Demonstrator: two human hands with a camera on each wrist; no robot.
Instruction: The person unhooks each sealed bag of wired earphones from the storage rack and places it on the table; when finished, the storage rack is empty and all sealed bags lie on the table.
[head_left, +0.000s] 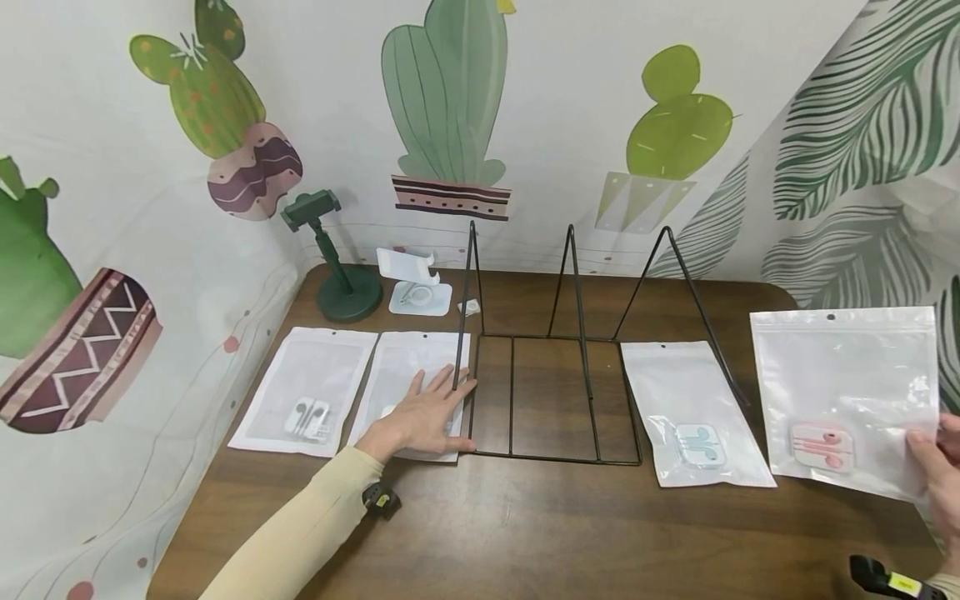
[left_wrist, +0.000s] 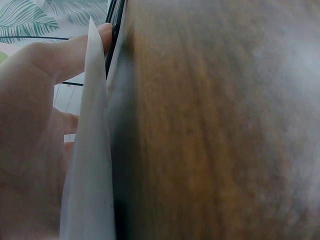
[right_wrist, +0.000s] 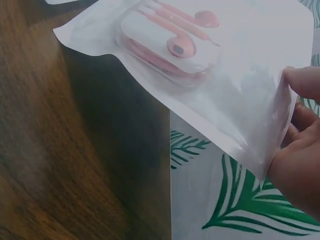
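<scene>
My right hand [head_left: 941, 467] pinches the right edge of a white zip pouch [head_left: 840, 358] with pink earphones [head_left: 823, 446] in a clear case. In the right wrist view the pouch tilts over the table's edge, thumb on its front. My left hand [head_left: 420, 417] rests with spread fingers on another white pouch [head_left: 401, 358], partly covering it. Its fingertips and thumb reach the left side of a black wire rack [head_left: 512, 392]. Seen from the left wrist, the thumb [left_wrist: 67, 57] touches the black wire, and the pouch's edge stands up beside the hand.
A pouch with dark-coloured earphones [head_left: 322, 367] lies at far left; one with mint earphones [head_left: 660, 383] lies at the rack's right side. Behind are a green stand [head_left: 348, 292], a white phone stand [head_left: 420, 298] and a small packet [head_left: 470, 307]. A cactus-print cloth [head_left: 555, 125] backs the table.
</scene>
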